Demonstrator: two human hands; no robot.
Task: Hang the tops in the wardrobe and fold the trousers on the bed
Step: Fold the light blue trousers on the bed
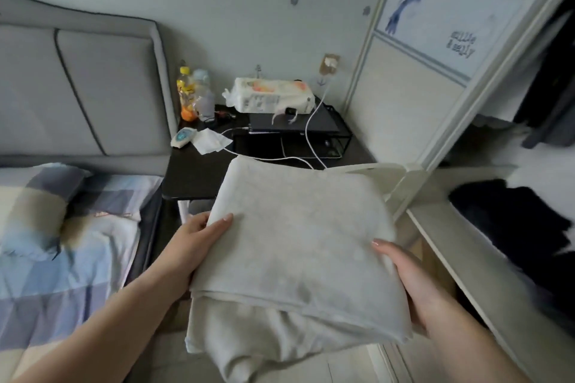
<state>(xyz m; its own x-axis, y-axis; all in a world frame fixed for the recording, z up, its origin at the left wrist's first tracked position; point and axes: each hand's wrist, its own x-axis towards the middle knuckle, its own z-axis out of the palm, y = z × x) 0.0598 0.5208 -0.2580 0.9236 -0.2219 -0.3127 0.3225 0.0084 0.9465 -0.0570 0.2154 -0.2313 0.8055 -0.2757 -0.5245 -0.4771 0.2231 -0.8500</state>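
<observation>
Both hands, left hand (199, 235) and right hand (413, 283), gripped the folded trousers (298, 246) by opposite edges, held between bed (62, 258) and wardrobe (466, 242). Soft, light, floppy cloth; best supported from underneath.

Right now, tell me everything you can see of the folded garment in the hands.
The folded garment is pale grey-beige, soft-looking knit cloth, folded into a thick rough rectangle, with looser folds sagging out below its near edge. It is held flat in the air between the bed and the wardrobe, in front of the black bedside table. The left hand grips its left edge, thumb on top; the right hand grips its right edge.
</observation>
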